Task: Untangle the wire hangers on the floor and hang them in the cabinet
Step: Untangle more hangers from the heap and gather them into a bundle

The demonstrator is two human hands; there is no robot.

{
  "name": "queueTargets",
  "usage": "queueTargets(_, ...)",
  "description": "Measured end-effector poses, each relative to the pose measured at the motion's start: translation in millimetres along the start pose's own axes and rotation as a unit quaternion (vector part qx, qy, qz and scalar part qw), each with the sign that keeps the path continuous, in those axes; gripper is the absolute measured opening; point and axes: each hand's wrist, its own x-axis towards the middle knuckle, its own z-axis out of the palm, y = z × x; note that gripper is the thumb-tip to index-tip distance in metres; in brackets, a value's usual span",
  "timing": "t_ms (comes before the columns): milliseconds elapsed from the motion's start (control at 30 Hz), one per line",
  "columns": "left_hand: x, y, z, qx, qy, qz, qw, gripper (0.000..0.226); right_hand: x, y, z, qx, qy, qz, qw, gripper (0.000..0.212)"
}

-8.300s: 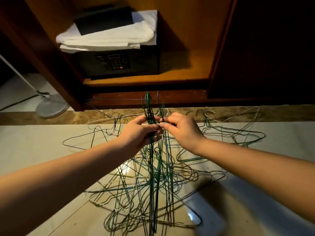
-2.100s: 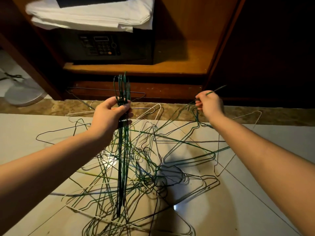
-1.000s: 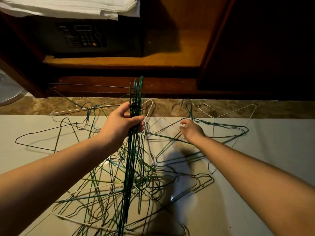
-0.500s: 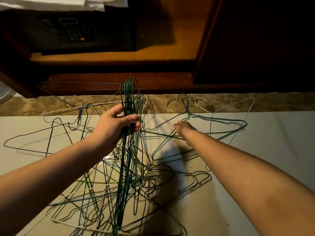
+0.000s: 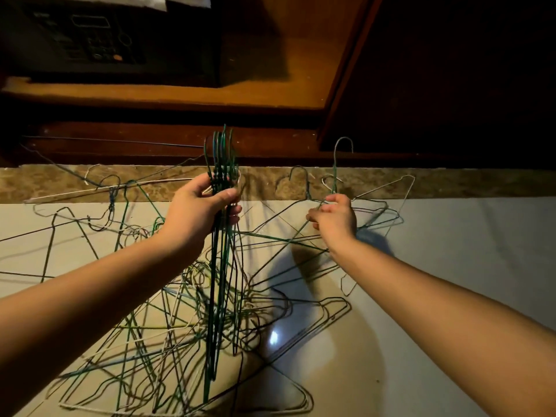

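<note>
My left hand [image 5: 200,210] grips a bundle of green wire hangers [image 5: 222,266] by their necks, hooks pointing up, bodies hanging edge-on over the floor. A tangled pile of wire hangers [image 5: 168,320] in green, white and dark wire spreads over the pale floor below. My right hand [image 5: 335,218] pinches the neck of a single hanger [image 5: 341,155] whose hook rises in front of the cabinet base, its body still lying among other hangers [image 5: 376,212] on the right. The wooden cabinet [image 5: 270,94] stands open beyond the pile.
A dark safe with a keypad [image 5: 99,40] sits on the cabinet's lower shelf, with folded white cloth [image 5: 180,0] on top. A marbled stone strip [image 5: 451,183] runs along the cabinet base. A dark cabinet door [image 5: 451,70] fills the upper right.
My right hand went from reaching down onto the hangers on the right to pinching one and lifting its hook upward. My left hand kept its bundle nearly in place.
</note>
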Motion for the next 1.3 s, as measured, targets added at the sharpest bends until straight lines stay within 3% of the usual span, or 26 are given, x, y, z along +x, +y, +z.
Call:
queueTargets(167,-1,1,10,-0.011,-0.031,-0.004,0.999,0.019,-29,-27,-19,0.058,-0.04,-0.03,0.997,0.044)
queueTargets(367,-11,5,14,-0.008,-0.011,-0.002,1.0,0.017,-62,-31,-28,0.046,-0.131,-0.107,0.984,0.034)
queueTargets(733,-39,20,49,-0.066,-0.013,0.008,0.998,0.012,-120,-50,-42,0.061,-0.202,-0.202,0.956,0.029)
queueTargets(933,-49,35,46,-0.068,-0.023,0.029,0.997,0.013,-117,-78,-63,0.106,-0.11,-0.207,0.966,0.022)
queueTargets(1300,-50,43,41,-0.094,-0.023,0.043,0.994,0.015,-106,-83,-96,0.103,-0.013,-0.244,0.964,0.034)
